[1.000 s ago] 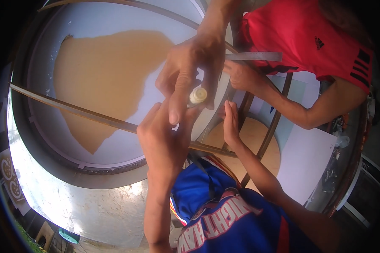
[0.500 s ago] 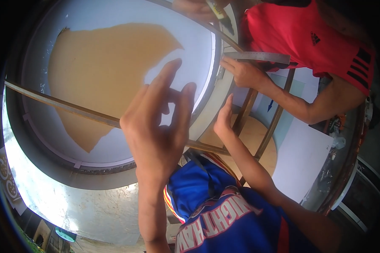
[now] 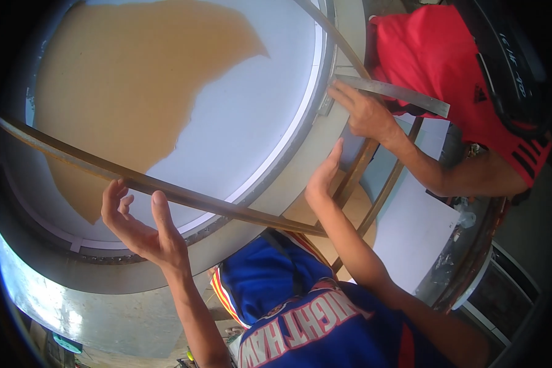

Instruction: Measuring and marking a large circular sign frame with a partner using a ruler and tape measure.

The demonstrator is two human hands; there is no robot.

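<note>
My left hand (image 3: 152, 238) is open, palm up with the fingers curled and apart. Its fingertips are at the near wooden-looking rail (image 3: 184, 197); contact cannot be made out. The rail crosses a large round vessel (image 3: 300, 196) with a white surface inside, on which lies a tan patch (image 3: 116, 86) with a ragged edge. To the right, my right hand (image 3: 324, 178) holds nothing, its fingers stretched out beside the rim and a crossing bar (image 3: 354, 175). Just beyond it, a co-worker's hand (image 3: 368, 115) is at a flat metal ruler (image 3: 405, 97) lying across the far rail.
The co-worker in a red shirt (image 3: 417, 55) leans in at the far right. Below the bars are a round tan board (image 3: 352, 211) and white sheets (image 3: 411, 239). A dark-rimmed table edge (image 3: 466, 260) with clear plastic scraps runs along the right.
My left hand has moved left and down, from over the vessel to the near rail. My view has shifted. The co-worker's other hand, with a marker-like tool, has left the picture.
</note>
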